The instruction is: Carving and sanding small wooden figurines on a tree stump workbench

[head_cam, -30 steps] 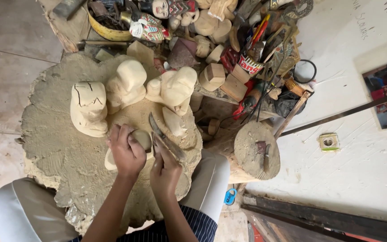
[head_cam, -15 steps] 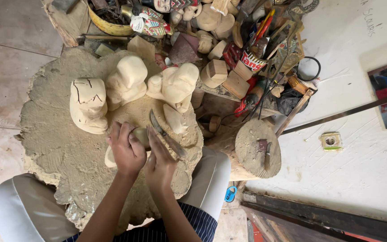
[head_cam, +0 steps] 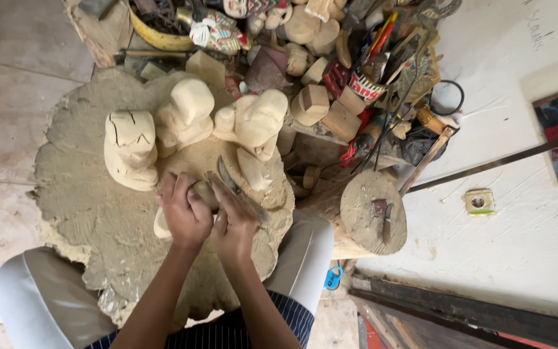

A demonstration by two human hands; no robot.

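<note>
My left hand (head_cam: 185,212) grips a small pale wood piece (head_cam: 204,192) and presses it onto the round, chip-covered stump block (head_cam: 85,200) between my knees. My right hand (head_cam: 233,223) is closed around a carving knife (head_cam: 235,187), whose blade runs up and left across the wood piece. Both hands touch each other over the work. Three rough-carved pale wooden figures stand just beyond them: one at the left (head_cam: 129,148), one in the middle (head_cam: 185,116), one at the right (head_cam: 256,123).
A heap of wood blocks, a can of tools (head_cam: 364,84) and painted masks (head_cam: 217,32) crowds the far side. A smaller stump (head_cam: 372,210) with two small tools stands at the right. White wall (head_cam: 505,161) beyond; a yellow bowl (head_cam: 156,32) at the back.
Both hands have stayed on the wood piece with only slight shifts; the knife has moved a little across it. The view has drifted slightly.
</note>
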